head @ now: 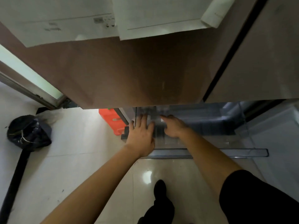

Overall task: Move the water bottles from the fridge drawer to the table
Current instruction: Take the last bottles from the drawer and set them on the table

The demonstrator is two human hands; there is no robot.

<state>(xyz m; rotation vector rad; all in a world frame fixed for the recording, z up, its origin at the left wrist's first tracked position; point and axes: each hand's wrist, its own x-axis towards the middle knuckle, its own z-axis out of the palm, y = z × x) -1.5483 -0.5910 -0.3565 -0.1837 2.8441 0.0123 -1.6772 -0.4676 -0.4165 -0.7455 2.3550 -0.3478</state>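
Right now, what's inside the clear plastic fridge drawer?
The left hand and right hand reach into the clear plastic drawer. Blurred see-through shapes lie under them; the brown fridge door covers the back.

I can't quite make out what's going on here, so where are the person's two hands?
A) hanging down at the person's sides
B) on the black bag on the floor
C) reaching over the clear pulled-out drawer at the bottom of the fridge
C: the left hand and the right hand both stretch forward over the clear drawer, far from the black bag.
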